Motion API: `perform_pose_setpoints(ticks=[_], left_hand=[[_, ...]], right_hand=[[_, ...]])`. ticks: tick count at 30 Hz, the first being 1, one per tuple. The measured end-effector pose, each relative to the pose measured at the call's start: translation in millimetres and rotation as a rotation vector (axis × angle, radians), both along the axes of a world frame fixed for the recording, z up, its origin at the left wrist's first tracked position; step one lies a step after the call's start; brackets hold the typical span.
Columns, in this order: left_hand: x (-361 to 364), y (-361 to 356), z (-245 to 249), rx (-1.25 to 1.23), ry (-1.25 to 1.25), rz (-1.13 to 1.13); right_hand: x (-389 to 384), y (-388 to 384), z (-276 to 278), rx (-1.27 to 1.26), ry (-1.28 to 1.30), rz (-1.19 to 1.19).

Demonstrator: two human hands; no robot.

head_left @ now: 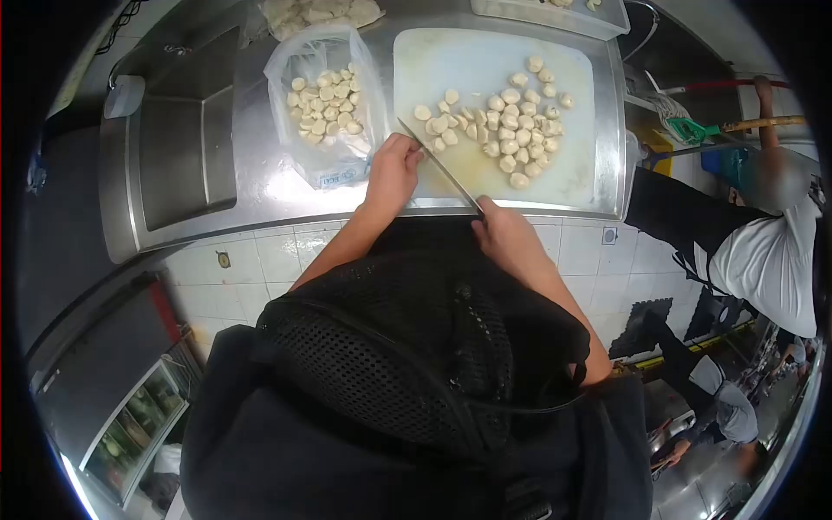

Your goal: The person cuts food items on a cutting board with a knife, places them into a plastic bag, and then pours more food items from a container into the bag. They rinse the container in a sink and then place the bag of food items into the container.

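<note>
My right hand (508, 232) is closed around the handle of a long knife (449, 177), whose blade slants up and left over the front left of a white cutting board (576, 95). My left hand (395, 170) has its fingers pinched beside the blade, at the board's left edge; what they hold, if anything, is hidden. Whole pale round pieces that look like button mushrooms (523, 137) are heaped on the board, with cut pieces (439, 130) to their left. Left of the board, an open clear plastic bag (290, 65) contains more cut pieces (329, 102).
A steel sink (186, 130) lies at the left of the steel counter (251, 165). Behind the board stands a plastic tub (555, 19), and another bag of pale pieces (321, 13) lies at the back. Two other people (771, 251) are at the right, near mop and broom handles.
</note>
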State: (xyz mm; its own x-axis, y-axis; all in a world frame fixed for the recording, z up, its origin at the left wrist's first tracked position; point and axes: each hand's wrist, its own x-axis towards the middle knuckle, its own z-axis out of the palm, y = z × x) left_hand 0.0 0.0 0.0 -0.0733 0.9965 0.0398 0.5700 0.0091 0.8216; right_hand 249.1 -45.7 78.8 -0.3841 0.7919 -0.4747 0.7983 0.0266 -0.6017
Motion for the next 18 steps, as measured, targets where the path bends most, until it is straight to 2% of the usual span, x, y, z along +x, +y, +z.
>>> perform_pose_setpoints(ticks=[3,5,8,12,14,15,17,18], left_hand=[[-3,9,-1,0.050,0.065,-0.026],[1,10,-4,0.065,0.024,-0.018],[0,1,-8,0.054,-0.033,-0.013],[-1,2,-12,-0.007,-0.072,-0.018],[4,16,-13,0.274,0.116,-0.047],[10,24,-14,0.284,0.101,-0.050],[18,42,-14,0.299,0.286,-0.184],[22,53,-10,0.266,0.376,-0.279]], right_hand=[[-11,13,-20,0.042,0.011,-0.055],[-8,17,-22,0.058,0.028,-0.100],[-1,12,-14,0.067,0.128,-0.125],[-1,-11,0,0.149,0.126,-0.245],[1,-20,1,0.258,0.201,-0.399],[4,-23,0,0.271,0.188,-0.402],[7,-25,-5,0.219,0.243,-0.578],[8,-26,-7,0.235,0.234,-0.576]])
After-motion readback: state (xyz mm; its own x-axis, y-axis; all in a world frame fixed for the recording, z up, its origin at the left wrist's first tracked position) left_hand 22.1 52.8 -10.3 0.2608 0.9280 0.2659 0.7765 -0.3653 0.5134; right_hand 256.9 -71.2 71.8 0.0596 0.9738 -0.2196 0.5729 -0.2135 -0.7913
